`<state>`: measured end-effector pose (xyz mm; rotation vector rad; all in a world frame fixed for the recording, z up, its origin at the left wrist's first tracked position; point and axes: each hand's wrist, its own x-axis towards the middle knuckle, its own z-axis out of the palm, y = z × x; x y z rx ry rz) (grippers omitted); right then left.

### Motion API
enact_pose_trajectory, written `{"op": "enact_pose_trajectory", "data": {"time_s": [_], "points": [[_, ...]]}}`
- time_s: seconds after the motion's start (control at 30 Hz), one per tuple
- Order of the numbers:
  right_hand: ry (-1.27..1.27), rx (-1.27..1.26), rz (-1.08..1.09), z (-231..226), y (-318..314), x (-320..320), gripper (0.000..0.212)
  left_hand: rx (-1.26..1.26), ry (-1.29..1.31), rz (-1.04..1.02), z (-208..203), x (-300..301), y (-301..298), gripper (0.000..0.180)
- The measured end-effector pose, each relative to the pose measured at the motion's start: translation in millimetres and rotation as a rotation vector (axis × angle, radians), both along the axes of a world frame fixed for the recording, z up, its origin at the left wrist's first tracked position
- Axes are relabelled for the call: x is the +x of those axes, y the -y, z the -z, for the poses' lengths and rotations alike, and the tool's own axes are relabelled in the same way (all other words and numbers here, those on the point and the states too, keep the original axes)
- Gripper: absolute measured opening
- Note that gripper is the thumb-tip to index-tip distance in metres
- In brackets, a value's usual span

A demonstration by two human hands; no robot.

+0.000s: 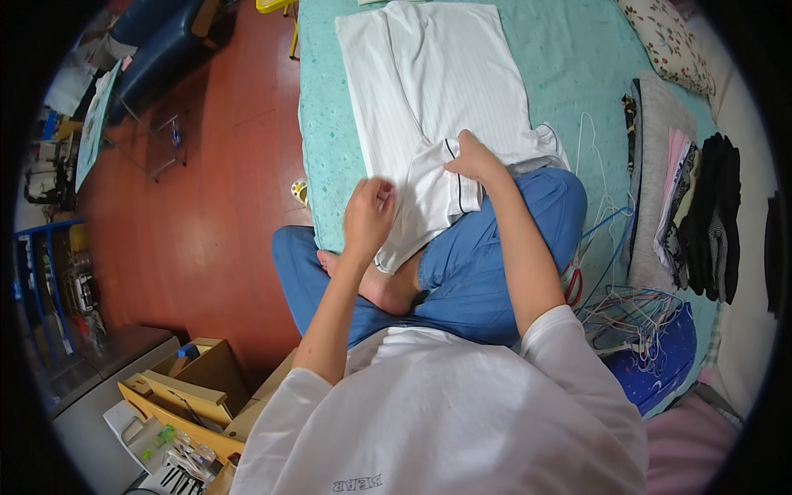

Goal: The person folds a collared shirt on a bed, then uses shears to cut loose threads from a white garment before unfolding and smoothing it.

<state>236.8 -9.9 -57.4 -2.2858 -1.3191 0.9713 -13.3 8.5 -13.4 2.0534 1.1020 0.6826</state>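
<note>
A white shirt [437, 78] with fine ribbed stripes lies spread over the bed, its near part drawn across my crossed legs. Dark piping edges its sleeve [437, 177]. My right hand [474, 158] pinches the cloth beside that piping, thumb and fingers closed on it. To the left of the sleeve, my left hand [369, 216] hovers over the shirt's edge with its fingers curled in, slightly blurred; no cloth shows in it. Another piped edge of the shirt hangs down by my bare foot [388, 289].
Wire hangers [631, 322] lie tangled at my right, near red-handled scissors [573, 285]. Folded clothes [681, 206] and black garments [719, 219] line the bed's right side, below a patterned pillow [670, 45]. Left of the bed is a red-brown floor [198, 223]; open drawers [186, 392] stand at lower left.
</note>
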Motion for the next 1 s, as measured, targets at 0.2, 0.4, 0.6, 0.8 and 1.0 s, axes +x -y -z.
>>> {"op": "enact_pose_trajectory", "data": {"time_s": [0.2,0.4,0.6,0.8,1.0], "points": [[-0.068,0.044,0.018,7,-3,5,0.057,-0.113,0.144,-0.288,44,54,-30,0.017],[-0.007,0.01,-0.006,6,-7,5,0.054,-0.018,0.076,-0.334,61,53,-35,0.011],[-0.03,0.029,0.001,9,-6,9,0.054,-0.529,0.605,-0.859,102,-52,-83,0.017],[0.017,-0.04,0.004,3,-13,-3,0.054,-0.692,0.964,-1.305,111,-211,-145,0.03],[0.075,0.015,-0.048,6,-10,0,0.056,-0.806,0.852,-0.197,58,-85,-119,0.023]]}}
